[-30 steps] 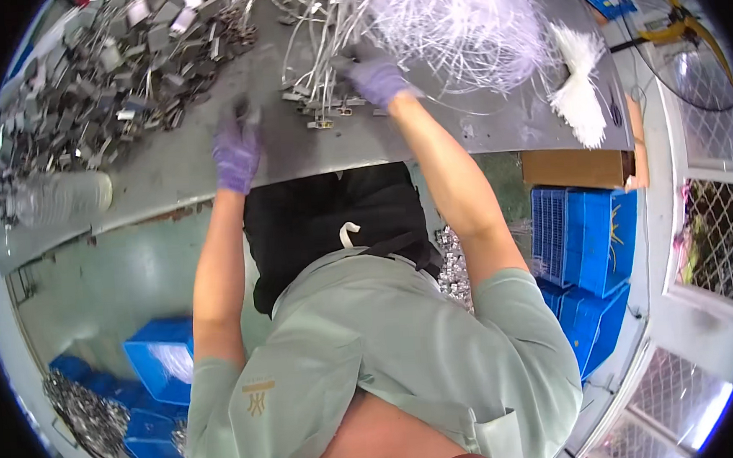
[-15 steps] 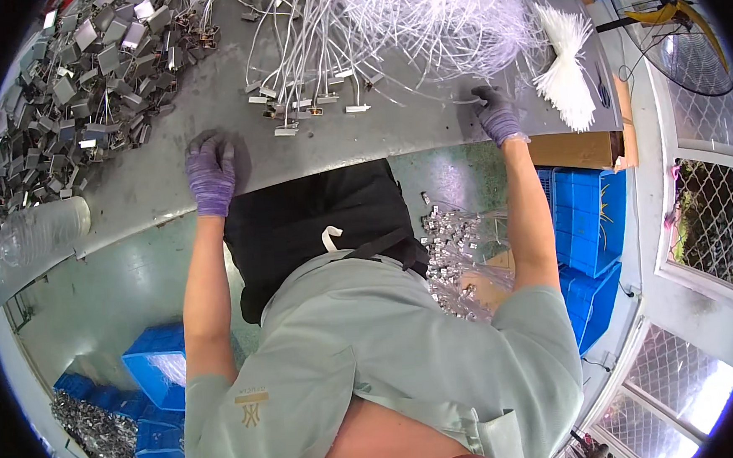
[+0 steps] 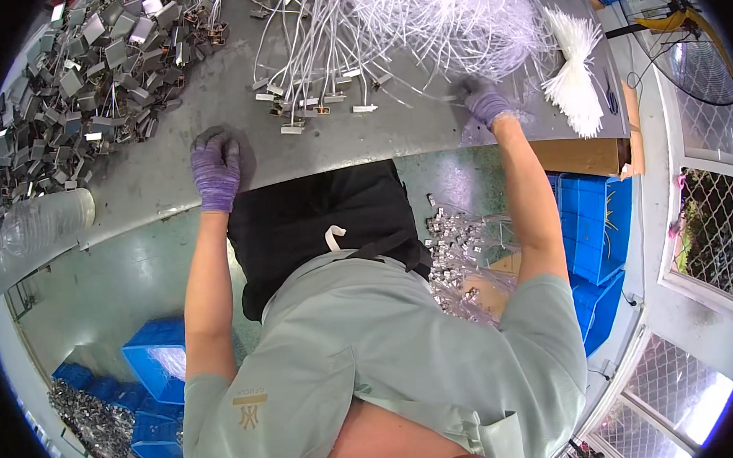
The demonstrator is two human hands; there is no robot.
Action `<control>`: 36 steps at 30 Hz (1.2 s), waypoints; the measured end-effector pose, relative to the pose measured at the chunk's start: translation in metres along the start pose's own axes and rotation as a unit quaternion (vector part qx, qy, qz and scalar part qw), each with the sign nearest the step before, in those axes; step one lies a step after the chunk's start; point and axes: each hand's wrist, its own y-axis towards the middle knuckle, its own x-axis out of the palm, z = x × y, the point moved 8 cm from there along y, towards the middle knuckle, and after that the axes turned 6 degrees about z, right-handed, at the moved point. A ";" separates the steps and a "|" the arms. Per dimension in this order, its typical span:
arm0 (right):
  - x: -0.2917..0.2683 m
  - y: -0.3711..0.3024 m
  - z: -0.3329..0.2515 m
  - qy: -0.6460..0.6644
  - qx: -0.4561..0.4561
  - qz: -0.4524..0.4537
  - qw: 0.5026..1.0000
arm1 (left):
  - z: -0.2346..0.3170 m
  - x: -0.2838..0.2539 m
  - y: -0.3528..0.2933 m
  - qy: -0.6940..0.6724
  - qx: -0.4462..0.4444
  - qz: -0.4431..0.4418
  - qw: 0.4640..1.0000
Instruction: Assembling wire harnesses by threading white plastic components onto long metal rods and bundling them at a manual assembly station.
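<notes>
My left hand (image 3: 216, 173), in a purple knitted glove with dark fingertips, rests on the grey tabletop (image 3: 287, 158) near its front edge. Its thumb stands apart from the fingers, and nothing shows in it. My right hand (image 3: 486, 104), gloved the same way, reaches to the lower right border of a large pile of clear, thin strands (image 3: 446, 23). Blur and the dark fingertips hide whether it holds a strand. Between the hands, white cables with small connector ends (image 3: 292, 112) hang from the pile across the table.
Many grey metal-cased parts (image 3: 81, 87) are heaped at the left, beside a clear plastic bottle (image 3: 47, 222). A white tied bundle (image 3: 575, 73) lies at the right, near a fan (image 3: 681, 21). Blue crates (image 3: 588, 215) and connector cables (image 3: 456, 249) are below the table.
My right hand has moved slightly left and up, toward the strands. My left hand stays at the table edge. The whole view has shifted a little.
</notes>
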 end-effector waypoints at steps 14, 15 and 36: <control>-0.017 -0.010 0.068 0.040 0.096 0.045 0.994 | -0.006 0.001 -0.001 0.009 0.013 0.000 1.000; -0.018 -0.009 0.067 0.101 0.074 0.046 0.991 | -0.005 0.000 -0.001 0.023 0.027 0.002 0.999; -0.006 -0.006 0.056 -0.087 0.075 -0.055 0.992 | -0.010 0.003 -0.003 0.006 -0.005 -0.007 1.000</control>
